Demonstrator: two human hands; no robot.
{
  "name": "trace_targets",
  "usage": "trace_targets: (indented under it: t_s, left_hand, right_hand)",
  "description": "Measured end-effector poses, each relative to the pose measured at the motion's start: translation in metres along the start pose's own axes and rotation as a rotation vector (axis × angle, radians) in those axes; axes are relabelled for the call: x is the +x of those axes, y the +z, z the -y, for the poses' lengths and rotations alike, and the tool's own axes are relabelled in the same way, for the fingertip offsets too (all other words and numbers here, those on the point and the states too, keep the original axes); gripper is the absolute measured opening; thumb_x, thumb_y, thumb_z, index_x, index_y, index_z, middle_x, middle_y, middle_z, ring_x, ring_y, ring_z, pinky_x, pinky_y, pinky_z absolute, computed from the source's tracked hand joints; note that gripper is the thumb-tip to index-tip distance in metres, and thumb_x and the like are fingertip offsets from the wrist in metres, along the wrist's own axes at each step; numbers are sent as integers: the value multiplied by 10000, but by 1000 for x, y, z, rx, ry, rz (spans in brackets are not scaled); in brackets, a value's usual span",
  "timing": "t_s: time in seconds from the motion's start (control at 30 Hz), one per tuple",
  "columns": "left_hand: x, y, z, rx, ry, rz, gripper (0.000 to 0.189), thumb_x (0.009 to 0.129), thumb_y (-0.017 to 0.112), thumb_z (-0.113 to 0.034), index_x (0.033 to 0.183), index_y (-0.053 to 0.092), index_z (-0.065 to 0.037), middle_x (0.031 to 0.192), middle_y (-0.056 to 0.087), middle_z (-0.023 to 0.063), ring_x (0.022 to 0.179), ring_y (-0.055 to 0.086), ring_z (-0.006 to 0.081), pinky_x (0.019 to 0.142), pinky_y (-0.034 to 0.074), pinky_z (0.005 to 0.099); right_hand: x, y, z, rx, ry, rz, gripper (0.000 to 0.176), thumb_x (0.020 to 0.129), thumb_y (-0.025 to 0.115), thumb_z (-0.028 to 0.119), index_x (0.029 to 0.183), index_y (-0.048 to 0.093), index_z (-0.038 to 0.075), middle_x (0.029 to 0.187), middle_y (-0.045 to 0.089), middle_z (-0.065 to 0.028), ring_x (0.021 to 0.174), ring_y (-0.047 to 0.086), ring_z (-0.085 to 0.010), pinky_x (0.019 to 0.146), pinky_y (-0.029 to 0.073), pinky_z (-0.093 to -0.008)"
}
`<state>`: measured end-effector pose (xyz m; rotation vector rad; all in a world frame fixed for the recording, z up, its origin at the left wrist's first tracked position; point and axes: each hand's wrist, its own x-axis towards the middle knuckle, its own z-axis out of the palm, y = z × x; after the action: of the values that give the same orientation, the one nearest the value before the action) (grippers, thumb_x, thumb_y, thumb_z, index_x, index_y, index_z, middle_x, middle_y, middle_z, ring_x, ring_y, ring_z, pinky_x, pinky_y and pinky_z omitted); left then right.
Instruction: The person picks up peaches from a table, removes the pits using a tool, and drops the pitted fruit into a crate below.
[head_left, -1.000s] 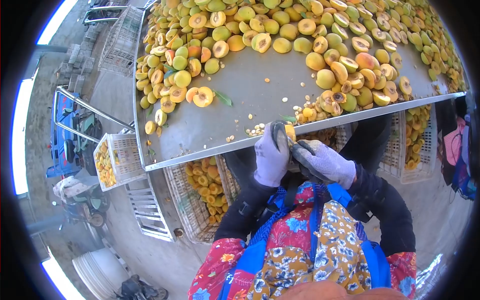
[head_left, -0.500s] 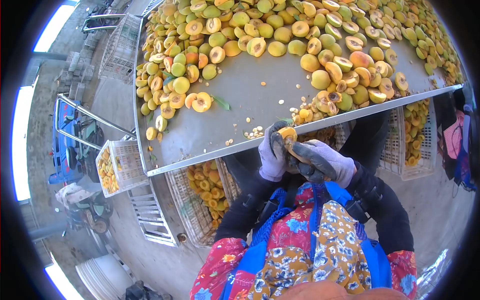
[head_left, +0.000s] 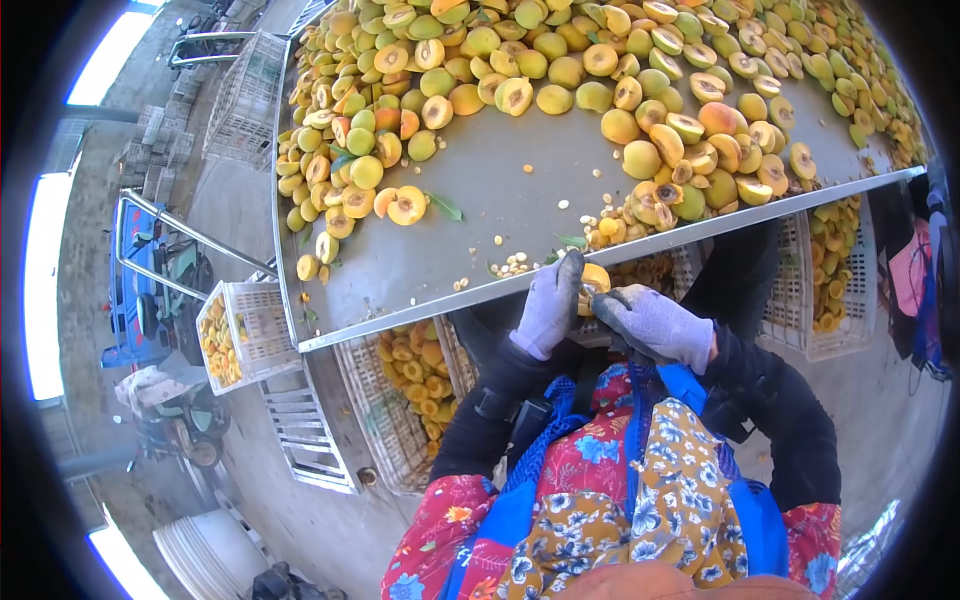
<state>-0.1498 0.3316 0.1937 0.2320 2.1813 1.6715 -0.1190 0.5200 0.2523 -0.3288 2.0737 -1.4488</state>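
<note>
Head: fruit halves [head_left: 418, 378] in crates [head_left: 375, 412]

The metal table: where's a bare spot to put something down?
The middle of the metal table is mostly bare, between the left fruit pile and right fruit pile. So is the front-left part, between leaf and rim. The far side is crowded, and kernels litter the edge near the left hand.

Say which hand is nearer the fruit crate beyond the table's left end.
Left. The left hand, by the table's front edge, is to the right of the crate; the right hand is farther right, past the fruit piece between the hands.
</note>
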Motion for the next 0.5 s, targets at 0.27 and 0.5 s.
trace_targets:
  t_s: [0.27,0.5]
  left_hand:
    - [17,-22,22,398,334,356,353,950,592,-208,1234,551,-3,1012,641,210,910,629,375,820,511,398]
    - [2,-49,34,385,495,200,780,703,841,-126,1373,470,20,1261,590,216,1198,555,397,1035,437,429]
  right_hand:
    - [-5,11,-16,-784,-272,-10,248,959,538,200,1002,588,-40,728,631,-188,608,635,-371,573,506,-461]
    - [-21,16,6,-671,-169,-225,301,994,516,253,1016,545,-46,665,639,-177,572,644,-364,532,497,-466]
